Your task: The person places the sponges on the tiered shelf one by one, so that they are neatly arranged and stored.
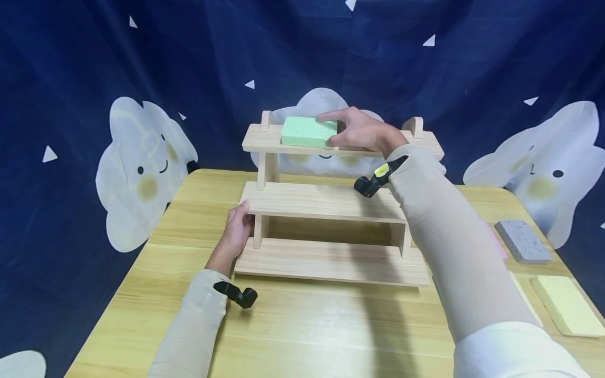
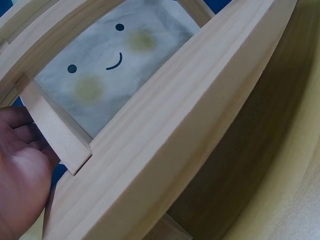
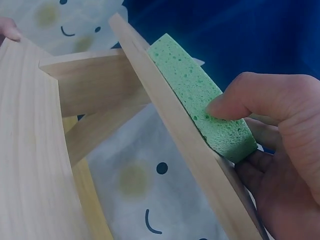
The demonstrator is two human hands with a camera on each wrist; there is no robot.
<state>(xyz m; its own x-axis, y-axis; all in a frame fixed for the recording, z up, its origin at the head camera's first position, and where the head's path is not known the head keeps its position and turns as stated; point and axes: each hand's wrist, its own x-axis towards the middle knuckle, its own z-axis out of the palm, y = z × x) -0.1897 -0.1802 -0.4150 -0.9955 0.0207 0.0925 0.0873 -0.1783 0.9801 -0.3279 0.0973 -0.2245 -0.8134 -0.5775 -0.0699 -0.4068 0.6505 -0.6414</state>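
Observation:
A light wooden shelf rack (image 1: pixel 326 201) with three tiers stands on the table. Near the left end of its top tier lies a green sponge (image 1: pixel 307 131), full of small pores in the right wrist view. My right hand (image 1: pixel 356 128) pinches the sponge's right end; the thumb (image 3: pixel 235 102) presses its front face while the other fingers reach behind, partly hidden. At the rack's left side, my left hand (image 1: pixel 236 231) grips the end of the middle tier, its thumb on the board's edge. In the left wrist view, that hand's fingers curl beside an upright (image 2: pixel 57 127).
On the table's right side lie a grey speckled block (image 1: pixel 523 241) and a pale yellow block (image 1: pixel 567 305). Other pieces, one pink, show partly behind the right sleeve (image 1: pixel 449 231). A dark blue curtain (image 1: pixel 302 47) with smiling clouds hangs behind the wooden table (image 1: pixel 307 325).

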